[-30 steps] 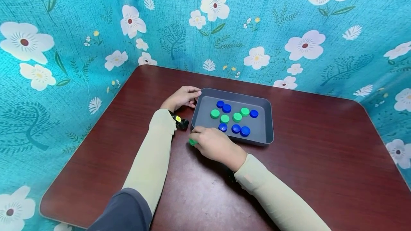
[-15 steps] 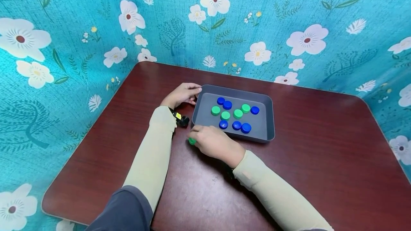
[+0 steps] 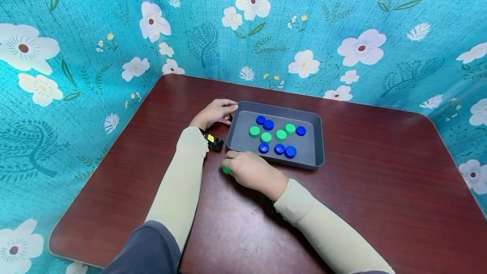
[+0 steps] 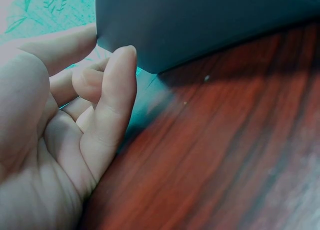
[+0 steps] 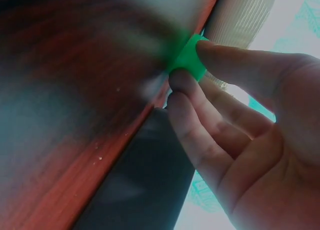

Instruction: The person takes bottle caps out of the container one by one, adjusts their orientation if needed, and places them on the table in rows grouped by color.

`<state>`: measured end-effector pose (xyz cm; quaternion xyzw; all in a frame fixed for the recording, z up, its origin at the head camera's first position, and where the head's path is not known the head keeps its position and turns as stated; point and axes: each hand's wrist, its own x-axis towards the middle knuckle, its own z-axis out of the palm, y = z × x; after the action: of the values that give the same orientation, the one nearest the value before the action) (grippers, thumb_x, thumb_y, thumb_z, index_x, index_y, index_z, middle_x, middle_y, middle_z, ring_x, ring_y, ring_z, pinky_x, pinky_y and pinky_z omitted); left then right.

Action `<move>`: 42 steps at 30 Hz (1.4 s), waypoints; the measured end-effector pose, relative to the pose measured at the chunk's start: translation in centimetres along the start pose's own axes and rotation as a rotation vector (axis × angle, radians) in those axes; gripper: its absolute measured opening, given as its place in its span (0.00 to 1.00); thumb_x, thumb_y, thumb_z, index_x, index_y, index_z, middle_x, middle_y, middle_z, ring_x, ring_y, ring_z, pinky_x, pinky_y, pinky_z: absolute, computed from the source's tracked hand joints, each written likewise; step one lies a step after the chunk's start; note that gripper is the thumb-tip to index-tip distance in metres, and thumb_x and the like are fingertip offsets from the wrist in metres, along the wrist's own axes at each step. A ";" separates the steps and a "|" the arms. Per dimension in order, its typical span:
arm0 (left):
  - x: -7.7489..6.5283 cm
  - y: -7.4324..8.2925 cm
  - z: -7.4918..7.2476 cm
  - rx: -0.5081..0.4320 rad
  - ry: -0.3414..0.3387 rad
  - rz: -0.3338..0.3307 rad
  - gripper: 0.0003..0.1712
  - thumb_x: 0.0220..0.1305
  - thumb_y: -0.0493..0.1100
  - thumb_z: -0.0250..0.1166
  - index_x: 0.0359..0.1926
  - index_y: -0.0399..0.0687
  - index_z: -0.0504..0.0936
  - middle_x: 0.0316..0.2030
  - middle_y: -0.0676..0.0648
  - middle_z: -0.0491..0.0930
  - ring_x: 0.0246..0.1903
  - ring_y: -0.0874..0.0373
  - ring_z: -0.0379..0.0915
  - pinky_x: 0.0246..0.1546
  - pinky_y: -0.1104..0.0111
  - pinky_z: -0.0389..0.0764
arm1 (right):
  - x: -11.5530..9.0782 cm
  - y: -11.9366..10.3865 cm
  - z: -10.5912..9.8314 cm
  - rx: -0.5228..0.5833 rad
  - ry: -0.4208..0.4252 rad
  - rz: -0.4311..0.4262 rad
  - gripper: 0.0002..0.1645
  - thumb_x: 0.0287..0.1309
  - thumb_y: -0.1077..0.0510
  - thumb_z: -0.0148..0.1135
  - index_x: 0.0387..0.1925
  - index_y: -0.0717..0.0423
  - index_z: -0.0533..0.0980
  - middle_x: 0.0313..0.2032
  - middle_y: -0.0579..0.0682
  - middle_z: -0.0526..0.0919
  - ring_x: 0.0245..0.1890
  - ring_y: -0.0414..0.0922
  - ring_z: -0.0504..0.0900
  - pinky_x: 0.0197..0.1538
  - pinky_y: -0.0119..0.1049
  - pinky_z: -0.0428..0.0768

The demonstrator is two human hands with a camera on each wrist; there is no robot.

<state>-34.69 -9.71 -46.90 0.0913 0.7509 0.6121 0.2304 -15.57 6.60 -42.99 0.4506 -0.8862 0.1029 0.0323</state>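
Observation:
Just outside the near left corner of the dark grey tray (image 3: 316, 138), my right hand (image 3: 255, 172) pinches a green bottle cap (image 3: 226, 170) close over the table. The right wrist view shows this green cap (image 5: 191, 60) between the thumb and fingertips. My left hand (image 3: 214, 113) holds the tray's far left corner, its thumb at the rim. In the left wrist view the other fingers (image 4: 117, 85) curl beside the tray wall (image 4: 200, 30). Inside the tray lie several green caps (image 3: 266, 137) and several blue caps (image 3: 291, 152), spread apart or in touching pairs.
The tray stands on a dark red wood-grain table (image 3: 380, 172) with rounded corners. A turquoise flowered curtain (image 3: 213, 7) hangs right behind the table and along its sides. A black wrist camera (image 3: 216, 143) sits on the left wrist, near the tray's left wall.
The head view has shifted slightly. Both hands keep nearly the same places, the right one still pinching the green cap and the left one still at the tray's corner. The caps in the tray have not moved.

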 end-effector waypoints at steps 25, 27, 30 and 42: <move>0.2 -0.3 -0.1 -0.007 -0.008 0.030 0.21 0.71 0.48 0.60 0.61 0.47 0.77 0.36 0.40 0.78 0.20 0.59 0.68 0.32 0.64 0.85 | -0.1 -0.1 -0.3 0.010 0.024 -0.021 0.14 0.54 0.71 0.65 0.40 0.54 0.82 0.40 0.48 0.80 0.37 0.44 0.82 0.38 0.34 0.82; 0.3 -0.3 0.0 -0.012 -0.006 0.030 0.21 0.71 0.48 0.60 0.61 0.47 0.77 0.35 0.40 0.77 0.20 0.59 0.68 0.32 0.64 0.85 | -0.1 -0.1 -0.3 0.008 0.046 -0.014 0.12 0.56 0.70 0.64 0.40 0.54 0.82 0.40 0.49 0.80 0.36 0.44 0.82 0.37 0.34 0.82; 0.3 -0.1 -0.1 -0.010 -0.004 0.030 0.21 0.71 0.48 0.60 0.61 0.47 0.77 0.35 0.40 0.77 0.20 0.58 0.68 0.32 0.64 0.85 | -0.1 0.0 -0.6 0.009 0.074 0.005 0.10 0.57 0.68 0.64 0.39 0.54 0.83 0.39 0.48 0.80 0.32 0.44 0.82 0.34 0.35 0.82; 0.2 -0.3 0.2 -0.019 0.003 0.014 0.22 0.70 0.49 0.61 0.61 0.47 0.77 0.35 0.41 0.78 0.20 0.58 0.69 0.32 0.63 0.85 | -0.7 1.5 -2.2 0.090 0.203 0.019 0.12 0.58 0.67 0.64 0.44 0.57 0.84 0.39 0.47 0.83 0.37 0.41 0.82 0.39 0.33 0.82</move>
<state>-34.71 -9.51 -47.31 0.0936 0.7446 0.6211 0.2260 -16.43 8.44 -41.18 0.4306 -0.8770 0.1881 0.1006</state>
